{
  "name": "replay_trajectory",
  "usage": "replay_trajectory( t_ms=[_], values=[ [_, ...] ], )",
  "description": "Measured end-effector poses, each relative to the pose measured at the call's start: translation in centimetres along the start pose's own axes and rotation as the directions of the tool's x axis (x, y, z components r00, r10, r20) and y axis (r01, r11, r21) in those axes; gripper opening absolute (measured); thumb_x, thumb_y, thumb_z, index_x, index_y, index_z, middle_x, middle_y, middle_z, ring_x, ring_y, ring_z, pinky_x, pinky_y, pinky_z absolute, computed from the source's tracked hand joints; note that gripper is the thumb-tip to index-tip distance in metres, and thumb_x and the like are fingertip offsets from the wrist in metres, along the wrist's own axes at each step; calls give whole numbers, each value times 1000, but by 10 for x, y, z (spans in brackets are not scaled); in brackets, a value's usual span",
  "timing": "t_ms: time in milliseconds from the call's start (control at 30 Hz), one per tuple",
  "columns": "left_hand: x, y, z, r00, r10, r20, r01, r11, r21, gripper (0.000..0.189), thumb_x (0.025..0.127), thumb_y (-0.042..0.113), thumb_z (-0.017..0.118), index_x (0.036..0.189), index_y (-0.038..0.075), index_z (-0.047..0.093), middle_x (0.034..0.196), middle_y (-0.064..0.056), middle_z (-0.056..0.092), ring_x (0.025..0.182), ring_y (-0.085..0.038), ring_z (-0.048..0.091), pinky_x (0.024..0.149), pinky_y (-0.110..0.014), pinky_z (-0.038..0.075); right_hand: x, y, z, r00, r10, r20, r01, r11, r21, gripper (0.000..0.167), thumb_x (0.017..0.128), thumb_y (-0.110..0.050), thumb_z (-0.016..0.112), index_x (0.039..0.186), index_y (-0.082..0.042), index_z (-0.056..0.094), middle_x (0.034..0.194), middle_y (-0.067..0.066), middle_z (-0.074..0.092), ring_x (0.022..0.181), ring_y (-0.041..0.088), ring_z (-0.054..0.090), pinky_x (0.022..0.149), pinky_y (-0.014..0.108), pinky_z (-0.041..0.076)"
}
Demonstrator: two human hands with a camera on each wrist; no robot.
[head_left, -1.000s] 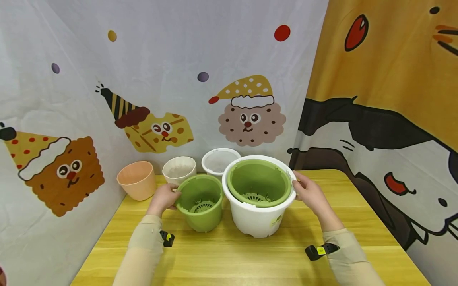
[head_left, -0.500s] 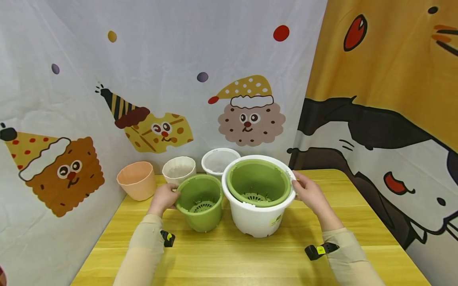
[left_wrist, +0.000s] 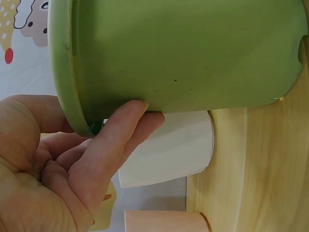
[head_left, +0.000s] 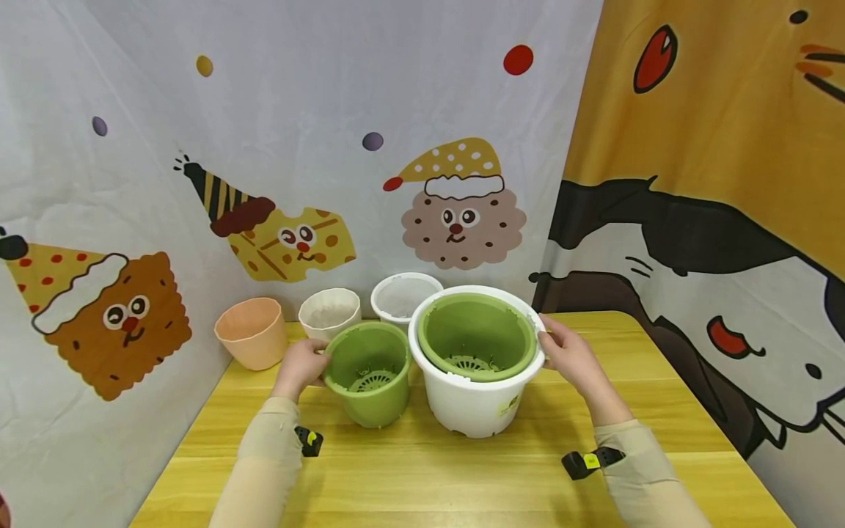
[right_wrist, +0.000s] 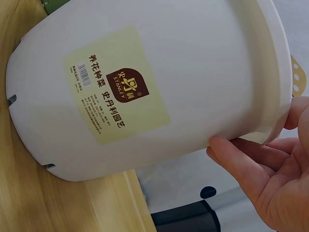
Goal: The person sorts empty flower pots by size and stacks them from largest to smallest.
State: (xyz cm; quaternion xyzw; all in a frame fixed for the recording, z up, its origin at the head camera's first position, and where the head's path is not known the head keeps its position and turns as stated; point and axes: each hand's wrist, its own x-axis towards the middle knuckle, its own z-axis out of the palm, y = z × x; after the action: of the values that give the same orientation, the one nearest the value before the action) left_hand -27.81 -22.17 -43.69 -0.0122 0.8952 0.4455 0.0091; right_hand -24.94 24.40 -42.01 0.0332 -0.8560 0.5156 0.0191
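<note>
On the left, my left hand (head_left: 302,369) pinches the rim of a small green flower pot (head_left: 376,407), thumb over the edge and fingers against the outer wall in the left wrist view. A larger white flower pot (head_left: 470,407) stands close to its right, with another green flower pot (head_left: 478,330) nested inside. My right hand (head_left: 573,357) grips the white pot's right rim; in the right wrist view its fingertips (right_wrist: 219,143) press the outside wall near a yellow label (right_wrist: 116,84). Slotted bottoms show inside both green pots.
Behind stand a peach pot (head_left: 254,345), a cream pot (head_left: 330,315) and a smaller white pot (head_left: 403,293), in a row near the fabric backdrop (head_left: 297,88). The wooden table (head_left: 409,484) extends in front and to the right.
</note>
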Motion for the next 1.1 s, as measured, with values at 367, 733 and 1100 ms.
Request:
replay_trajectory(
  t_ms=[367, 733, 1100],
  values=[
    [-2, -3, 0, 999, 3, -32, -3, 1000, -27, 39, 85, 0, 53, 122, -11, 63, 102, -29, 66, 58, -23, 67, 53, -35, 59, 1, 2, 0, 1000, -12, -5, 12, 1000, 3, 56, 105, -31, 44, 154, -6, 33, 141, 27, 49, 117, 37, 57, 81, 31, 58],
    [-5, -5, 0, 999, 1, -49, -3, 999, -46, 40, 86, 1, 53, 123, -10, 63, 105, -29, 66, 60, -23, 68, 54, -35, 59, 1, 2, 0, 1000, -10, -5, 10, 1000, 3, 56, 105, -30, 44, 154, -5, 33, 141, 27, 49, 117, 36, 57, 80, 31, 58],
    [-8, -9, 2, 997, -8, -78, 5, 999, -49, 41, 86, 3, 54, 125, -9, 63, 105, -28, 66, 61, -23, 68, 53, -34, 59, 0, 1, 1, 1000, -14, -9, 14, 1000, 8, 55, 105, -29, 44, 154, -5, 34, 139, 28, 50, 116, 36, 58, 81, 31, 58]
  ],
)
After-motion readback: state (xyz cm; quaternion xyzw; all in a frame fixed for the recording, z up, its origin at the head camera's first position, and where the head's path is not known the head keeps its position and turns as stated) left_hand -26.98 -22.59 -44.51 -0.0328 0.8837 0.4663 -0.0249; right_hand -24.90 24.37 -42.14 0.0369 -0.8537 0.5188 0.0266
